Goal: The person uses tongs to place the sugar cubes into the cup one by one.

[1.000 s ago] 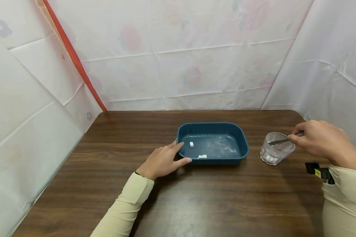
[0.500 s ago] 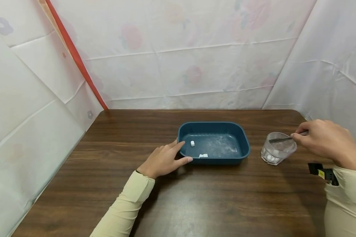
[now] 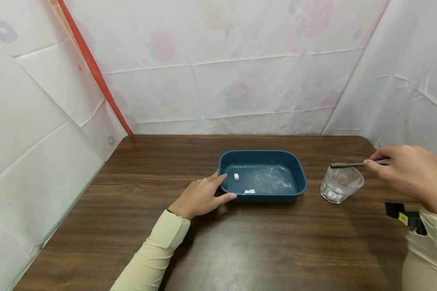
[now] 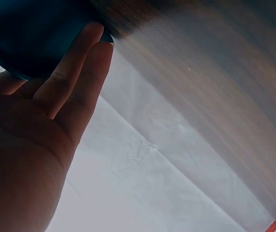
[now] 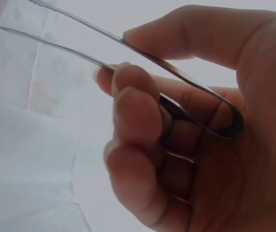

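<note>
spread tweezers at glass's rim

Smooth shiny metal tweezers, clear cup, glossy wood-grain table.

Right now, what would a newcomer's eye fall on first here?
Probably the dark blue rectangular tray on the brown wood-grain table, small white cubes inside and the left hand at its left end. To its right, the right hand holds silver metal tweezers at the mouth of a clear tumbler.
</note>
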The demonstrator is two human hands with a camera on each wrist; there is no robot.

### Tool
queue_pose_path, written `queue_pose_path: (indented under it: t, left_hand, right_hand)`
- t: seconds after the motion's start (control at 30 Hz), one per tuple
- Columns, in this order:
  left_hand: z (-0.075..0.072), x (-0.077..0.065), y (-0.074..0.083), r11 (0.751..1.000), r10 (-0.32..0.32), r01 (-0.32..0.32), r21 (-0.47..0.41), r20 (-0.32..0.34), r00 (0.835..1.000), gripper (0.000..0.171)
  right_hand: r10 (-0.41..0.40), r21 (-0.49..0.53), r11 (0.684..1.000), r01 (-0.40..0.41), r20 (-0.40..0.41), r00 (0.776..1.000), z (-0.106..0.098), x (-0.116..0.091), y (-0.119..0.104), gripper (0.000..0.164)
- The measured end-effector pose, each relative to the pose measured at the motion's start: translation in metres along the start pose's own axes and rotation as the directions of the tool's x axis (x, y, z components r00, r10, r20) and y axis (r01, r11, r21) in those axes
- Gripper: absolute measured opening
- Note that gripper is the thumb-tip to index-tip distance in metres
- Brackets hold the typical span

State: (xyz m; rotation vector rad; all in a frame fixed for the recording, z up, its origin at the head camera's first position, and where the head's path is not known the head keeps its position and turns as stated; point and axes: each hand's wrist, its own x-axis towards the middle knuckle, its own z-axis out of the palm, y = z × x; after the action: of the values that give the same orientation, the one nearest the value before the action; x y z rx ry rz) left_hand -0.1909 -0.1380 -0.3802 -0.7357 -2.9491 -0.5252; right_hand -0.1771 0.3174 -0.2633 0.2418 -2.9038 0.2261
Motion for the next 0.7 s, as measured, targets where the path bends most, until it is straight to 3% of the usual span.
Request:
queue_pose_path:
  t: [0.33,0.7]
  left_hand:
    - [0.0,0.0,0.0,1.0,-0.006,0.006,0.0,0.009,1.0,0.085]
    - [0.001,-0.001,0.0,1.0,0.003,-0.003,-0.001,0.009,1.0,0.085]
  right_hand:
    - [-0.023,0.042,0.999,0.026,-0.075,0.997,0.001,0.001,-0.014,0.023]
    - [-0.063,0.047,0.997,0.066,-0.073,0.995,0.017,0.007,-0.032,0.023]
